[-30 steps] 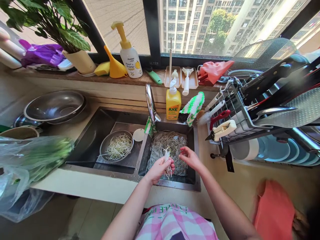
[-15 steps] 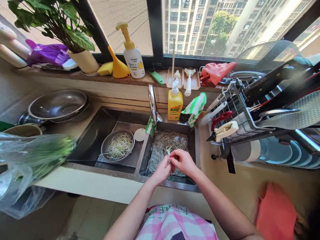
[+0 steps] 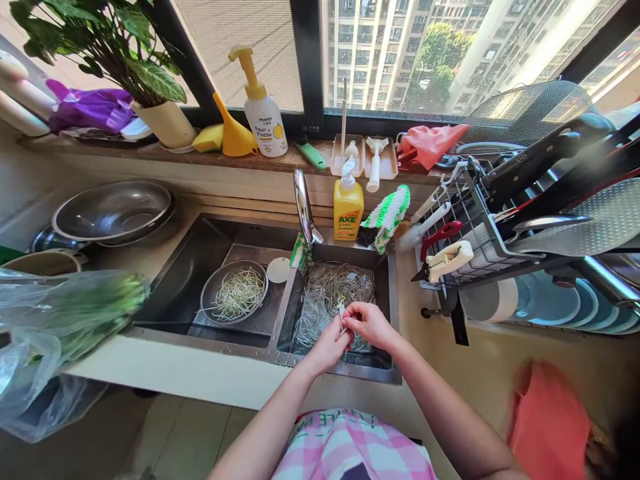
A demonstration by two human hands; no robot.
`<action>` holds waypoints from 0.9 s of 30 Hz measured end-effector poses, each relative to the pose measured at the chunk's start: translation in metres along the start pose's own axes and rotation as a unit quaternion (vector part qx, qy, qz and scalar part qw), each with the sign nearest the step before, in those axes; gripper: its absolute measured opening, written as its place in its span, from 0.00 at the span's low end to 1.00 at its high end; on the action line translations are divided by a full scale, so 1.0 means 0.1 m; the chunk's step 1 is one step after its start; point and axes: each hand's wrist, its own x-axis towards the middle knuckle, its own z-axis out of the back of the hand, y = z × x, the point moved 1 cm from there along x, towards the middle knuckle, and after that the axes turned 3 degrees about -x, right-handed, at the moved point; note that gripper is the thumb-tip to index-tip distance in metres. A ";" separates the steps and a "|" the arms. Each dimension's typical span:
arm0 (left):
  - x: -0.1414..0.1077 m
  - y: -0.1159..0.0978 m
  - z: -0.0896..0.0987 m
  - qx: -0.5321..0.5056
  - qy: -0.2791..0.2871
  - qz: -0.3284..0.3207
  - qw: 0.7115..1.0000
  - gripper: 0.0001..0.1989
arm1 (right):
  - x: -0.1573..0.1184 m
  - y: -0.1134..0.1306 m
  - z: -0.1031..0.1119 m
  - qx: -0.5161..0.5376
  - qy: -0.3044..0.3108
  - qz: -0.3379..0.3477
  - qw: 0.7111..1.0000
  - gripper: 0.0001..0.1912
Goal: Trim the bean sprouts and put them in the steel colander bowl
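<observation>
Over the right sink basin [image 3: 396, 320], my left hand [image 3: 327, 345] and my right hand [image 3: 371, 323] meet, fingers pinched together around a few bean sprouts [image 3: 341, 309]. The pale tips of these sprouts stick up between the fingertips. Below them, the basin holds a tangled mass of sprouts [image 3: 333, 283] in water. To the left, a round metal strainer bowl [image 3: 204, 293] in the other basin holds a heap of whitish sprouts [image 3: 239, 293]. A small white disc [image 3: 279, 270] lies beside that bowl. The exact hold of each finger is partly hidden.
A chrome faucet [image 3: 302, 200] rises behind the divider, near a yellow AXE soap bottle [image 3: 349, 210] and a green-white cloth [image 3: 390, 212]. On the right stands a rack [image 3: 480, 220] with knives and plates. Bagged greens [image 3: 100, 307] and pans [image 3: 113, 210] are on the left.
Both hands have stayed together over the right basin, shifting only slightly. The sprouts between the fingers now stand more upright. The camera view has moved a little.
</observation>
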 end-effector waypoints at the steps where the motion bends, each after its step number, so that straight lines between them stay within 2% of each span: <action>1: 0.00 -0.01 0.00 -0.008 0.005 0.003 1.000 0.15 | 0.00 0.00 0.01 0.005 0.009 0.005 1.000 0.04; 3: -0.01 -0.02 0.00 -0.036 0.018 0.014 0.999 0.16 | -0.01 0.02 0.04 0.021 0.010 0.012 1.000 0.04; 8: -0.03 -0.05 0.04 -0.120 0.037 0.060 0.990 0.20 | -0.02 0.04 0.09 0.101 -0.037 -0.001 0.994 0.07; 11: -0.03 -0.08 0.07 -0.122 0.032 0.054 0.991 0.18 | -0.03 0.02 0.11 0.098 -0.052 0.005 0.994 0.06; 14: -0.01 -0.09 0.07 -0.088 0.020 0.037 0.995 0.16 | -0.05 0.03 0.13 0.048 -0.069 0.032 0.996 0.04; 16: 0.00 -0.09 0.07 -0.068 0.017 0.030 0.997 0.15 | -0.07 0.07 0.14 0.022 -0.056 0.061 0.996 0.01; 19: 0.01 -0.07 0.05 -0.052 0.020 0.024 0.998 0.14 | -0.09 0.14 0.16 -0.052 -0.025 0.103 0.993 0.05; 23: 0.03 -0.04 0.06 -0.021 0.010 0.013 1.000 0.14 | -0.11 0.22 0.22 -0.188 -0.012 0.127 0.974 0.08; 27: 0.03 -0.01 0.06 -0.041 0.015 0.027 0.999 0.14 | -0.11 0.30 0.27 -0.306 0.001 0.137 0.942 0.06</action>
